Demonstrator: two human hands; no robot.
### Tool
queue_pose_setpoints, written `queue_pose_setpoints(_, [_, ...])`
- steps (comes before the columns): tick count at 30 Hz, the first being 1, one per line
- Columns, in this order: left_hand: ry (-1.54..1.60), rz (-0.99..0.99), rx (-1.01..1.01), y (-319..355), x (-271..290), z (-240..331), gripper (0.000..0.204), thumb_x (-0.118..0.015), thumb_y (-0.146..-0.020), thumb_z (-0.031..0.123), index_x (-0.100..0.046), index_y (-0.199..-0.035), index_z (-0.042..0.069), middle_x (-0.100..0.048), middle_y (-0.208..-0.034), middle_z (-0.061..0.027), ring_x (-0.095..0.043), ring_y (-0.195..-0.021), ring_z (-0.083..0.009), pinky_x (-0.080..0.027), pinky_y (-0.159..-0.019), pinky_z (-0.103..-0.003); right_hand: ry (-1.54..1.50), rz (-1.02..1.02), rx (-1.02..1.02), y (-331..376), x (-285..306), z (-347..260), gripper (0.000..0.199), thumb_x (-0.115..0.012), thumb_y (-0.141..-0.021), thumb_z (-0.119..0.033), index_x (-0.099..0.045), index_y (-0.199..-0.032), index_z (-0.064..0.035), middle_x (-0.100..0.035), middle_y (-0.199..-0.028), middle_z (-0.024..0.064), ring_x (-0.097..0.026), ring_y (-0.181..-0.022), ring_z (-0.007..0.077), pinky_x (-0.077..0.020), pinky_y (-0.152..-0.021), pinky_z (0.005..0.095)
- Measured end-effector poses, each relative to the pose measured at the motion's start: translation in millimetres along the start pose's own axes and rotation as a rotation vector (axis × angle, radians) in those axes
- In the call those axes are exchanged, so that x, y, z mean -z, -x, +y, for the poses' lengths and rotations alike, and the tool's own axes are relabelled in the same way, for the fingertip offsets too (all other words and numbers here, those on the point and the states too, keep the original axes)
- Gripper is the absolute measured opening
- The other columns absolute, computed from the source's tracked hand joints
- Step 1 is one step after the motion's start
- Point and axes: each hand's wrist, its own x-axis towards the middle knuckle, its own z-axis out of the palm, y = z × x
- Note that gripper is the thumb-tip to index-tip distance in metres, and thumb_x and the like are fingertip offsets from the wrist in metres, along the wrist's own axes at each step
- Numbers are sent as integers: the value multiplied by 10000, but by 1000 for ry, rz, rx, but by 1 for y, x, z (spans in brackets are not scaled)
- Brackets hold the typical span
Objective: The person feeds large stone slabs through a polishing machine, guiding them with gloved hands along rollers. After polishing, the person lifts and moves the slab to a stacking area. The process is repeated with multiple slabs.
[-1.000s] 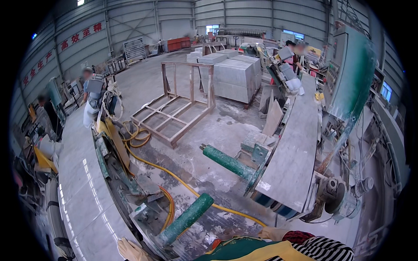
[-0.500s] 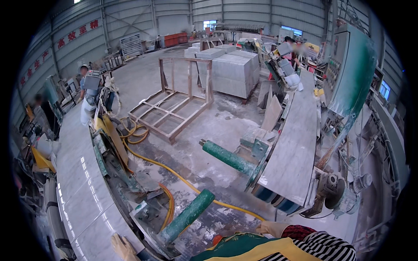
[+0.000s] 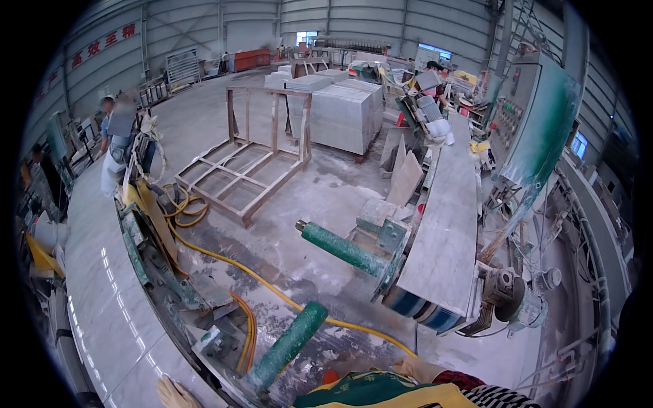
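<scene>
My left hand (image 3: 175,393), in a pale glove, lies with fingers stretched out on the near end of a polished grey-white stone slab (image 3: 129,331). That slab is part of a row along the left conveyor line, with a thin seam just beyond the hand. My right hand (image 3: 416,369), also in a pale glove, is close to my body beside the green and yellow apron (image 3: 371,389). Its fingers are partly hidden, and I see nothing held in it. Between the two lines, a green roller (image 3: 289,345) stands out from the left line near my left hand.
On the right line lies another long stone slab (image 3: 442,238), with a second green roller (image 3: 343,249) beside it. A yellow hose (image 3: 265,280) crosses the wet floor. Beyond are a rusty metal frame (image 3: 248,183), stacked stone blocks (image 3: 333,115) and a green control cabinet (image 3: 534,122). People work farther off.
The view has swung slightly to the right, so the surroundings sit farther left. My left hand stays on the slab, and my right hand remains near the apron.
</scene>
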Motion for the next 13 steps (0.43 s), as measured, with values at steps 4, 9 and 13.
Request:
queue_pose_setpoints(4, [-86,-141,-2,-15,-29,-22,522,-467,-1138,387,-554,-1559,91,-464,-1630,-263,-396,-1532,-437,-322,-1261,-551,-160,106,-57,-16,-52,47,490,-675,-959,-408,-718,-1389,-177,-749,-1352,108,-693,-1254,309,-520,-1079,420])
queue_pose_setpoints(9, [-182,-115,-4,1,-29,-32,519,-464,-1138,419,-571,-1555,129,-479,-1632,-236,-402,-1529,-442,-318,-1251,-596,-93,-12,-136,81,-46,-6,499,-583,-1019,-447,-679,-1443,-202,-713,-1414,106,-664,-1311,338,-494,-1120,403])
queue_pose_setpoints(13, [-105,-130,60,-1,-30,-27,519,-475,-1135,439,-566,-1567,164,-464,-1648,-227,-371,-1549,-445,-293,-1268,-589,-8,34,-29,91,-34,9,464,-587,-1038,-480,-719,-1343,-156,-734,-1339,100,-647,-1288,230,-448,-1115,346])
